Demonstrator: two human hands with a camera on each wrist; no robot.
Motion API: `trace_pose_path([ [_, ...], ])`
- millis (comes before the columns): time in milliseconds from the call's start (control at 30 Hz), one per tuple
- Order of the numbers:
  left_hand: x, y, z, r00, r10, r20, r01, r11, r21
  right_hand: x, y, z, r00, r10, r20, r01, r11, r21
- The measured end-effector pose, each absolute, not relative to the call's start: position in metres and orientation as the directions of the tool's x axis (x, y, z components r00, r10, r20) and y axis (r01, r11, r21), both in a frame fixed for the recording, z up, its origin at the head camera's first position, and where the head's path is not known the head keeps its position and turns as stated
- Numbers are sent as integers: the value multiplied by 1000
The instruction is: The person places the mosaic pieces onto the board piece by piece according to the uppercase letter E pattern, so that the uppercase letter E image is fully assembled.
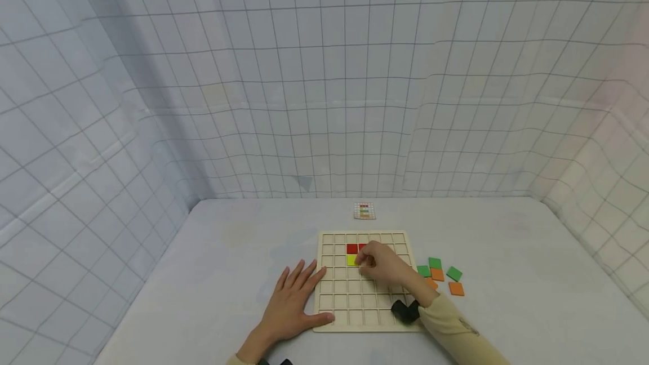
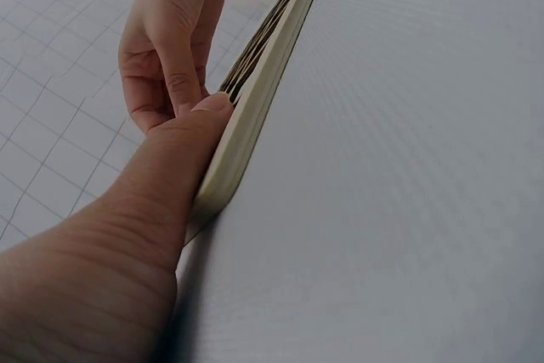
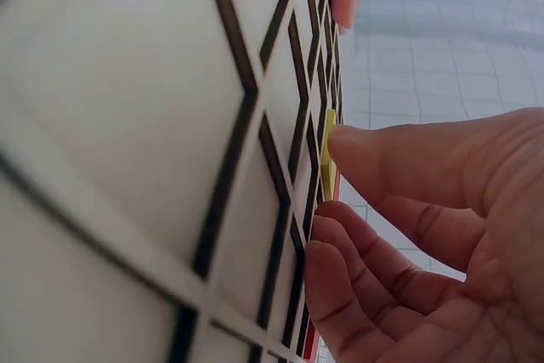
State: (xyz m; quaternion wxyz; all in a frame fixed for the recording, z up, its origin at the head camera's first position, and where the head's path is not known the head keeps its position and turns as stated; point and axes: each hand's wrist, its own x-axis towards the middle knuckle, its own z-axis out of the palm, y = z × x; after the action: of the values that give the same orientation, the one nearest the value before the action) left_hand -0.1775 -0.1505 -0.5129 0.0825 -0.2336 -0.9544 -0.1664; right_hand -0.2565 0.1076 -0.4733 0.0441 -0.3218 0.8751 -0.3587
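A pale grid board (image 1: 340, 301) lies on the white table. Two red square tiles (image 1: 352, 248) sit side by side in its upper cells, the right one partly covered by my right hand (image 1: 382, 265). Below the left red tile is a yellow square tile (image 1: 351, 260). My right hand bends over it, and in the right wrist view the yellow tile (image 3: 328, 159) lies between the tips of thumb and fingers. My left hand (image 1: 290, 306) rests spread at the board's left side, its thumb (image 2: 191, 142) on the near rim.
Right of the board lie several loose tiles, among them a green tile (image 1: 454, 274) and an orange tile (image 1: 456, 288). A small card (image 1: 364, 210) with a coloured grid lies behind the board. Checked white cloth (image 1: 324, 100) hangs around the table.
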Motion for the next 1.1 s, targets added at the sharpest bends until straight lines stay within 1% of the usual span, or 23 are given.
trace_pose_path([
  [133,-177,-151,-512,-887,410,213,458,842,285,-249,111,-470,-759,-632,157,-569,528,-630],
  [500,-176,-151,-513,-881,412,234,467,837,284,-227,128,-468,-730,-672,126,-591,528,-610],
  [667,-177,-151,-514,-869,418,264,483,831,277,-219,140,-466,-720,-670,179,-614,495,-615],
  [900,-177,-151,-512,-873,418,250,479,831,284,-215,168,-470,-763,-602,236,-575,464,-674],
  [1000,-177,-151,-512,-875,417,246,477,833,281,-215,179,-469,-781,-574,247,-567,486,-664],
  [1100,-177,-151,-514,-869,422,260,485,829,277,-215,189,-464,-822,-521,231,-534,561,-632],
])
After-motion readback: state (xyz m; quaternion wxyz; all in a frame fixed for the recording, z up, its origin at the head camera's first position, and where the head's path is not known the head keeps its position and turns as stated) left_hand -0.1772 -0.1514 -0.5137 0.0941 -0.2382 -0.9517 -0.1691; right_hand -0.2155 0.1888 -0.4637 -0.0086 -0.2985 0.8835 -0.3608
